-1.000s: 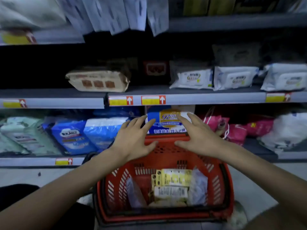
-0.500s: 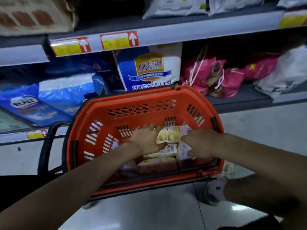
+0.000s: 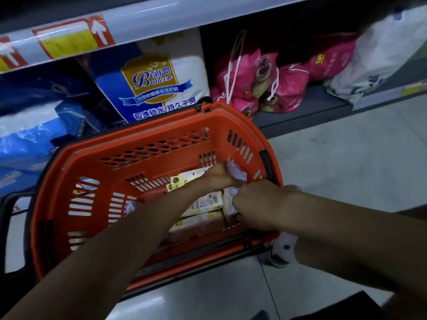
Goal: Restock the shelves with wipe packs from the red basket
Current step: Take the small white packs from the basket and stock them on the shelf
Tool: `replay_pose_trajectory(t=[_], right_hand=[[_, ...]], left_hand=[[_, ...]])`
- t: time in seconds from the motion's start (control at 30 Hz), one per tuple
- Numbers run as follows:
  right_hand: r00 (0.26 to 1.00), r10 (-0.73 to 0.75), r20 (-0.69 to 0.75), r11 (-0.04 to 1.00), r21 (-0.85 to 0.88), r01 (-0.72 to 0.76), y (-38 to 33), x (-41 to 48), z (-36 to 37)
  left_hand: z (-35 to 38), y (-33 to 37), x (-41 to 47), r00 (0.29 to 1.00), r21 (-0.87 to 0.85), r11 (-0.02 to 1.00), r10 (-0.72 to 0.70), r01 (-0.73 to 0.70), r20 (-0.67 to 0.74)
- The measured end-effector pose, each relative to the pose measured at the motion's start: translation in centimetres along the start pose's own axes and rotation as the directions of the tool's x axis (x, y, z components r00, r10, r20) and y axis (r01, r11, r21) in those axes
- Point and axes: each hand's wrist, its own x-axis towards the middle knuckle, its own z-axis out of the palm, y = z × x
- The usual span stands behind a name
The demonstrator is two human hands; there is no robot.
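Fingers of the left hand [image 3: 217,177] are curled down over the far right end of the stacked wipe packs [image 3: 203,204], pinching at a crumpled white wrapper end [image 3: 235,173] right up against the basket wall; how tightly they close I cannot tell, since the knuckles hide the tips. Over on the other side, the right hand [image 3: 256,204] is bunched into a loose fist, its fingers tucked under and pressed against the white end of a pack just beside the near right corner, so a real grip there is not clear either. Both forearms reach in from the bottom of the view and nearly cross above the red basket [image 3: 97,172]. Those packs lie flat in the basket's right half, yellow-and-white labels up, a barcode showing on the middle one, none of them lifted clear. Sitting on the pale floor [image 3: 346,162], the basket noses up against the bottom shelf [image 3: 300,112], where a blue-and-white Baileen pack [image 3: 152,82] stands directly behind it and pink drawstring bags [image 3: 265,82] slump to the right.
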Motion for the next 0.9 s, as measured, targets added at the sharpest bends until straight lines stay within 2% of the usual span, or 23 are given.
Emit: replay_pose_trajectory(t=[0.03,0.07,0.1,0.13,0.2,0.3,0.43,0.53,0.67,0.77,0.9], right_hand=[[1.0,-0.002,-0.007,1.0,-0.004,0.002,0.0,0.0,0.0],[1.0,-0.006,-0.01,1.0,-0.004,0.006,0.1,0.0,0.0],[1.0,-0.011,-0.012,1.0,-0.003,0.011,0.1,-0.1,0.1],[1.0,-0.013,-0.013,1.0,0.0,0.013,0.1,-0.1,0.1],[1.0,-0.011,-0.013,1.0,0.001,0.011,0.1,-0.1,0.1],[1.0,0.002,0.003,1.0,0.012,-0.002,0.0,-0.3,-0.4],[0.997,-0.01,0.077,1.0,0.006,0.01,-0.2,-0.3,-0.9],[0.988,-0.024,0.15,1.0,-0.013,0.027,-0.2,-0.1,-1.2],[0.986,0.043,0.16,0.999,-0.017,-0.041,-0.1,0.2,-1.1],[0.983,0.065,0.17,0.998,-0.029,-0.061,-0.3,0.3,-1.7],[0.985,0.09,0.149,0.996,0.002,-0.091,-0.8,0.7,-3.0]], left_hand=[[-0.1,-0.1,-0.1,0.989,0.189,0.971,0.151,-0.147,-0.004],[-0.1,0.2,0.4,0.989,0.034,0.991,0.128,-0.126,-0.069],[-0.5,-0.2,1.2,0.998,-0.236,0.97,0.054,-0.051,0.007],[-0.2,-0.3,1.6,0.996,-0.251,0.966,0.079,-0.064,0.051],[0.4,-0.4,1.8,0.992,-0.081,0.989,0.124,-0.121,0.027],[-0.2,-1.3,1.7,0.995,-0.236,0.972,0.037,-0.015,0.089],[-2.4,-2.8,-0.1,0.995,-0.235,0.972,0.027,-0.004,0.091],[-4.6,-3.8,-2.5,0.999,-0.347,0.938,0.014,-0.002,0.033],[-8.6,-3.7,-7.0,0.997,-0.45,0.891,0.03,-0.061,-0.075],[-11.6,-4.0,-9.9,0.982,-0.447,0.887,0.036,-0.118,-0.188],[-14.9,-4.5,-13.5,0.941,-0.329,0.924,0.081,-0.195,-0.329]])
